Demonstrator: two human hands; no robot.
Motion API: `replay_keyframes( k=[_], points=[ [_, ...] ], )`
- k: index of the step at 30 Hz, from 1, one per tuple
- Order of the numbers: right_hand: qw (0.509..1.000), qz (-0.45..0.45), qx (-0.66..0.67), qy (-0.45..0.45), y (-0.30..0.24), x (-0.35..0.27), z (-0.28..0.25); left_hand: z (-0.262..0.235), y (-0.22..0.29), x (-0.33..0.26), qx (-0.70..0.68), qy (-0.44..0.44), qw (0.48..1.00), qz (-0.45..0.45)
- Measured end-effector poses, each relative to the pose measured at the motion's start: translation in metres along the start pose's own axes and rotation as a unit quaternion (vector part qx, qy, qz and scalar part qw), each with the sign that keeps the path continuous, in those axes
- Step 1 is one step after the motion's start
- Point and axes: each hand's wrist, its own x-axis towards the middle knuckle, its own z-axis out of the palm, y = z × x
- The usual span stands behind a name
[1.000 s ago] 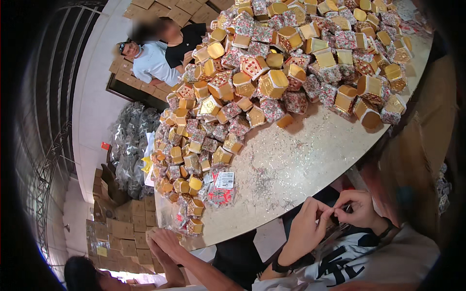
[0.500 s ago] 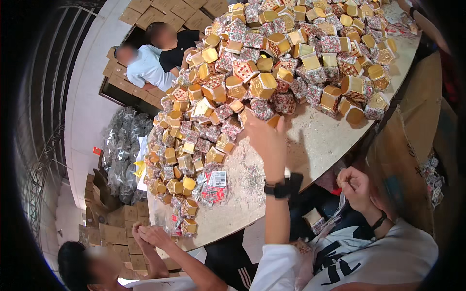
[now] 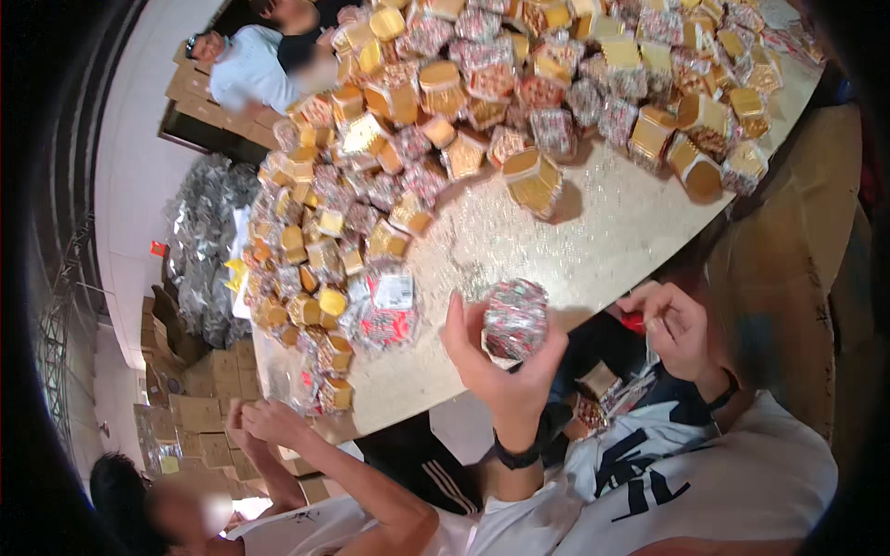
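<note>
My left hand (image 3: 505, 371), with a black watch on its wrist, is curled around a small patterned box (image 3: 516, 320) in shiny clear wrap, held over the table's near edge. Thumb and fingers sit on opposite sides of it. Off to the right, my right hand (image 3: 681, 329) is raised over my lap with its fingers bent together; what they pinch, if anything, cannot be made out. A gold-ended box (image 3: 598, 380) and strips of printed material lie in my lap below it. Alone in front of the heap, a larger gold-ended box (image 3: 533, 181) rests on the table.
Heaped boxes (image 3: 440, 88) cover the far side of the curved table (image 3: 593, 241). A plastic packet with red print (image 3: 385, 320) lies at the left. A co-worker's hands (image 3: 269, 422) are at the lower left. Cardboard (image 3: 779, 259) stands at the right.
My left hand has drawn back from the heap toward me and now holds a wrapped box. One gold-ended box now sits apart from the heap. My right hand stays raised.
</note>
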Motion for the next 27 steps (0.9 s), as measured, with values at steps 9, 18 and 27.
replay_keyframes(
  k=[9,18,27],
  points=[
    [0.979,0.114,-0.014,-0.168,-0.025,-0.008,0.036,-0.056,-0.004,-0.09,0.1,-0.162,0.981,-0.034],
    [0.96,0.094,-0.174,-0.2,-0.023,-0.012,0.054,-0.061,-0.022,-0.111,-0.016,-0.187,0.976,-0.109],
    [0.96,0.062,-0.197,-0.187,-0.027,-0.012,0.054,-0.059,-0.02,-0.11,-0.004,-0.188,0.98,-0.063]
  ],
)
